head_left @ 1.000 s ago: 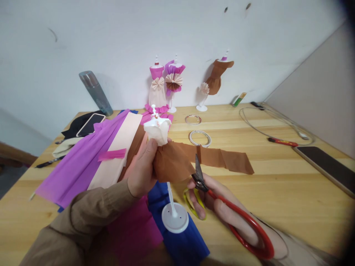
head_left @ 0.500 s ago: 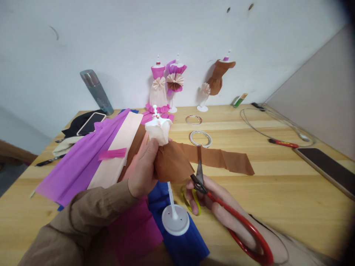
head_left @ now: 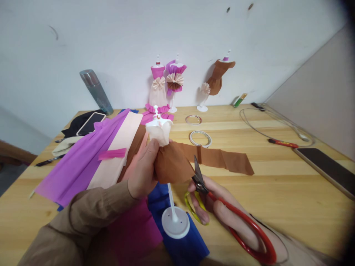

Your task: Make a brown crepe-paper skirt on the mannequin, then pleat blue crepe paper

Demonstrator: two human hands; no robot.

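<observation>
My left hand (head_left: 145, 168) is closed around the waist of a small white dress form (head_left: 157, 123), tilted on its stand. The form has a cream crepe-paper bodice (head_left: 158, 133) and a flared brown crepe-paper skirt (head_left: 173, 164). Below the skirt the white pole runs down to a round base (head_left: 175, 222). In my right hand (head_left: 219, 201) is a pair of scissors (head_left: 202, 186) with one red handle loop and one yellow. Their blades point up beside the right lower edge of the skirt; whether they touch it I cannot tell.
Behind the skirt lies a brown paper strip (head_left: 224, 159), near two tape rolls (head_left: 200, 139). Purple paper (head_left: 85, 160), cream, pink and blue sheets spread left and below. Dressed forms (head_left: 158, 88) stand along the wall, with a bottle (head_left: 97, 92) left and a phone (head_left: 327, 168) right.
The scissors have shifted: the blade tip now leans further left, and the yellow loop has moved right and down. My left hand and the dress form are almost still.
</observation>
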